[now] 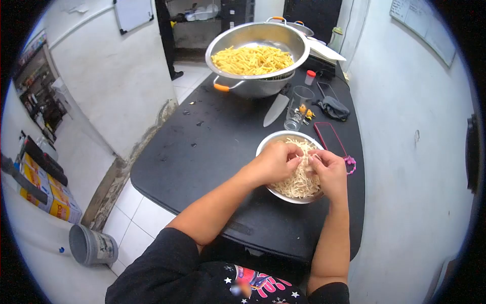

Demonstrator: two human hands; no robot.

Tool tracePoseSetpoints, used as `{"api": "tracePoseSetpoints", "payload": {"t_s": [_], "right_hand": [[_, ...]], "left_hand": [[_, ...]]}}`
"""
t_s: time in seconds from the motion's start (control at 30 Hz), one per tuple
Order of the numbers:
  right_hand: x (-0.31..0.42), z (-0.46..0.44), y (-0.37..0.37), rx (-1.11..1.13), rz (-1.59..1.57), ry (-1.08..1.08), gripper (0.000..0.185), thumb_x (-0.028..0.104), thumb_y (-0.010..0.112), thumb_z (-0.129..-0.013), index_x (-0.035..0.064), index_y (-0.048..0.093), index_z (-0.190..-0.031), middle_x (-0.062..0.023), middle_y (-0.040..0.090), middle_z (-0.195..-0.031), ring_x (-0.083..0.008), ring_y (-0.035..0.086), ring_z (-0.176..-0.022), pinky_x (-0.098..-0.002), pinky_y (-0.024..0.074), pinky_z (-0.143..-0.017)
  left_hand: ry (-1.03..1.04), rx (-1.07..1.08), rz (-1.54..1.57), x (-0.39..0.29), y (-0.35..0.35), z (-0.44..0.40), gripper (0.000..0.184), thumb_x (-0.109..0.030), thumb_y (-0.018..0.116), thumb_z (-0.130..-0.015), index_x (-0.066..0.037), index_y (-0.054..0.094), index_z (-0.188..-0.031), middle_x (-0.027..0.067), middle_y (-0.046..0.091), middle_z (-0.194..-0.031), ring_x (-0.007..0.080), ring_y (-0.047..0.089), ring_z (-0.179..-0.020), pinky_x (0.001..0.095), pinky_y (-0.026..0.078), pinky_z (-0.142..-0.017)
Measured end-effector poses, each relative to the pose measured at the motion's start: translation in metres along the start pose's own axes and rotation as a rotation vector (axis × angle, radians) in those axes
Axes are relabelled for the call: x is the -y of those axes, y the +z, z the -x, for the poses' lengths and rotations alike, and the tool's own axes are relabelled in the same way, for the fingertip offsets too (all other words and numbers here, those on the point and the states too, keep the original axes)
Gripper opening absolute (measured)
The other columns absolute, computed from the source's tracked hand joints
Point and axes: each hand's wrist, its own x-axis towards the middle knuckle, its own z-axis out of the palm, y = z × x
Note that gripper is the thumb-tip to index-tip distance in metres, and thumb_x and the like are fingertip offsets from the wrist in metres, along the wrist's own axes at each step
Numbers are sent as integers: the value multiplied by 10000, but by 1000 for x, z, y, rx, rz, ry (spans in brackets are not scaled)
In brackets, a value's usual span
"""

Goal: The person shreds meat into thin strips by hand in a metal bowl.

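Note:
A round metal bowl (289, 199) near the table's right side holds a heap of pale, stringy shreds that look like shredded chicken (298, 186). Over its left part, my left hand (277, 161) is closed in a pinch on some of the shreds. My right hand (331, 171) comes in from the right rim, thumb and fingers pinched together on shreds too. The two sets of fingertips are close together above the heap. What exactly lies between the fingertips is partly hidden.
A large metal colander (216, 74) of yellow cut strips rests on another vessel at the back of the black table (187, 157). Beyond the bowl lie a knife (276, 110), a clear glass (300, 101), a red-framed phone (330, 138) and a red-capped jar (310, 77). A person's dark-clothed leg (167, 45) shows behind.

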Motion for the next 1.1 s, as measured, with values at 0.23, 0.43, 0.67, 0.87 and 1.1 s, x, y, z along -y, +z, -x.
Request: {"api": "tracePoseSetpoints", "payload": {"t_s": [0.23, 0.43, 0.67, 0.87, 1.1], "right_hand": [[1, 0, -3, 58, -225, -59, 345, -74, 501, -806, -72, 545, -1148, -116, 615, -1021, -132, 624, -850, -236, 536, -742], [0, -1, -2, -4, -256, -93, 314, -75, 573, -779, -60, 561, -1093, -94, 630, -927, -108, 615, -766, -222, 524, -694], [0, 1, 6, -44, -203, -180, 250, -63, 558, -779, -45, 621, -1021, -65, 645, -864, -76, 590, -731, -211, 490, -660], [-3, 3, -21, 13, 210, -152, 266, -51, 467, -782, -17, 676, -944, -32, 646, -823, -71, 564, -729, -212, 446, -677], [-1, 6, -22, 72, 437, -208, 189, 31, 577, -779, -11, 672, -937, -160, 640, -958, -211, 628, -826, -309, 478, -722]], "left_hand": [[-148, -79, 183, -8, -2, -1, 141, -73, 699, -769, 12, 676, -879, 44, 663, -754, 75, 587, -681, 242, 486, -614], [-174, -74, 246, -11, -4, -1, 118, -66, 681, -787, 14, 678, -872, 14, 641, -723, 66, 559, -640, 242, 470, -586], [-81, -62, 112, -8, -4, 1, 106, -44, 644, -783, 0, 682, -870, 57, 657, -736, 96, 586, -654, 266, 484, -614], [43, -75, -190, 2, -10, 4, 163, -30, 630, -742, -37, 692, -892, 127, 669, -810, 199, 633, -720, 309, 499, -676], [168, 32, -210, -5, -12, 5, 158, -81, 678, -725, -51, 683, -881, 141, 647, -812, 258, 619, -699, 341, 482, -654]]}}
